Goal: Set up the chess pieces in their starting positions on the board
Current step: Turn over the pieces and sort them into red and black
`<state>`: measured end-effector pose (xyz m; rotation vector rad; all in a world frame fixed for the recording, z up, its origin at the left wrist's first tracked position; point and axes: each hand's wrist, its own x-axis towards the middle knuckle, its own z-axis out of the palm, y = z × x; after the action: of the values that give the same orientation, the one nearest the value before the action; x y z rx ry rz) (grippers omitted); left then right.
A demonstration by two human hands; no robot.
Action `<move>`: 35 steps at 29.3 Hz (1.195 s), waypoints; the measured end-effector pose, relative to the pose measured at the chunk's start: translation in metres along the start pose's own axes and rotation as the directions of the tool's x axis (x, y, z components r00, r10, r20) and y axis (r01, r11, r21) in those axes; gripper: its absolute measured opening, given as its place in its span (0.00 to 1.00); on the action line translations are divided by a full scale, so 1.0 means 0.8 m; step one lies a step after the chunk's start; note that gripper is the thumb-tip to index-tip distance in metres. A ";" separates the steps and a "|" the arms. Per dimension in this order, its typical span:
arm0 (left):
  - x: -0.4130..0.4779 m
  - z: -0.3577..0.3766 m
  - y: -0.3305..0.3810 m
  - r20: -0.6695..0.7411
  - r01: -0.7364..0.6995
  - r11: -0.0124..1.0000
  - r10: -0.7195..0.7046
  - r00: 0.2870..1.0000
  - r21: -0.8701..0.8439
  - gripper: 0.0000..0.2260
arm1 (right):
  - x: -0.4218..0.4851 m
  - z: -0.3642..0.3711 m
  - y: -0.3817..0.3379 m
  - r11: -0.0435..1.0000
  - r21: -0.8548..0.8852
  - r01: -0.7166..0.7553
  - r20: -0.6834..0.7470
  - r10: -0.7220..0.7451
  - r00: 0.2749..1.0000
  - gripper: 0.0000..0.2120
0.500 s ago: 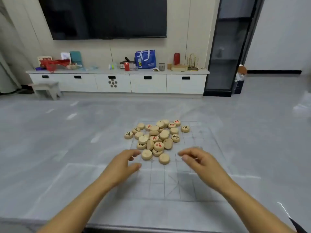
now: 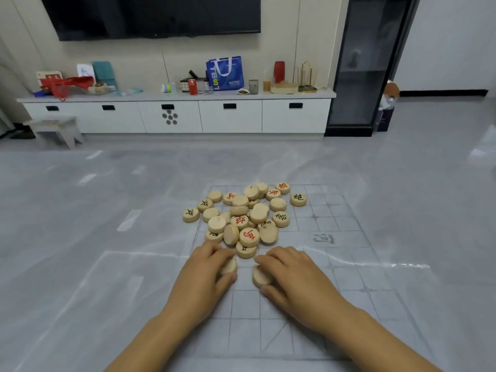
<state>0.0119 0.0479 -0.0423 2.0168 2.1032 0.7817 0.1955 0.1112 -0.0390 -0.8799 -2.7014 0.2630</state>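
A heap of round wooden chess discs [image 2: 243, 213], some marked with red or black characters, lies on the far half of a thin transparent grid board [image 2: 316, 299] spread on the grey floor. My left hand [image 2: 206, 275] pinches a blank-faced disc [image 2: 229, 265] at the heap's near edge, between thumb and fingers. My right hand [image 2: 292, 272] pinches another blank-faced disc [image 2: 260, 276] just to the right of it. Both discs are partly hidden by the fingers.
A white low cabinet [image 2: 174, 116] with a blue bag [image 2: 225, 73], a red can and clutter runs along the far wall under a dark TV. A small stool [image 2: 55, 128] stands at the left and a dark glass cabinet [image 2: 359, 65] at the right.
Both hands have reached forward to the heap's near edge. Each has closed its fingers on a disc that lay loose there before.
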 end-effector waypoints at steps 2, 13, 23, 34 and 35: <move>-0.003 -0.001 0.001 -0.008 0.008 1.000 -0.008 1.000 -0.023 0.17 | -0.003 -0.004 0.000 1.000 0.000 -0.023 0.020 0.023 1.000 0.23; -0.005 -0.005 0.003 0.050 0.119 0.993 -0.118 0.992 -0.017 0.20 | -0.014 -0.020 0.004 0.962 0.168 -0.215 0.130 0.194 0.972 0.21; -0.008 -0.013 -0.002 0.050 0.108 0.987 -0.103 0.993 -0.117 0.11 | -0.011 -0.020 -0.001 0.860 0.437 -0.263 0.006 0.290 0.957 0.10; -0.009 -0.012 0.000 0.041 0.105 0.906 -0.096 0.994 -0.409 0.16 | -0.012 -0.023 0.017 0.932 0.222 -0.287 0.041 0.285 0.958 0.21; -0.008 -0.011 0.001 0.067 0.119 0.895 -0.100 0.993 -0.430 0.15 | -0.012 -0.022 0.017 0.931 0.218 -0.292 0.052 0.288 0.956 0.22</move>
<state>0.0093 0.0389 -0.0359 1.6483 1.7961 1.0639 0.2163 0.1175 -0.0277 -1.2078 -2.4865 0.6283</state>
